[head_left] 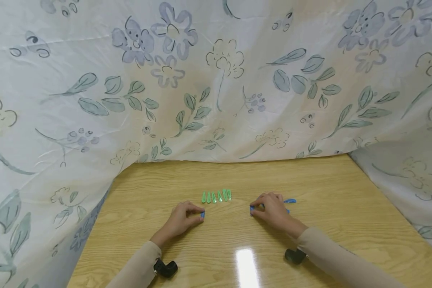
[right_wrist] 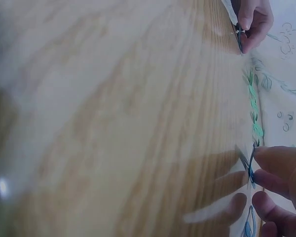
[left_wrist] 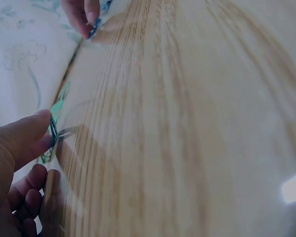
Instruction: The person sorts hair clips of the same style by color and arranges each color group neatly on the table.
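Between thumb and forefinger, my left hand (head_left: 181, 218) pinches a blue snap hair clip (head_left: 203, 214) just above or on the table, below the left end of a row of green hair clips (head_left: 214, 197). To the right, my right hand (head_left: 273, 210) pinches another blue hair clip (head_left: 252, 210) by its ends. Beside and partly behind the right hand lie more blue hair clips (head_left: 290, 201), some hidden by the fingers. The left wrist view shows the held clip (left_wrist: 53, 129) at the thumb tip; in the right wrist view the other clip (right_wrist: 251, 165) stands between thumb and finger.
A wooden table (head_left: 216, 240) lies under both hands, with a bright light reflection near its front. Floral cloth (head_left: 216, 100) hangs behind it and down both sides. Black wrist-worn devices (head_left: 165, 269) are on both forearms.
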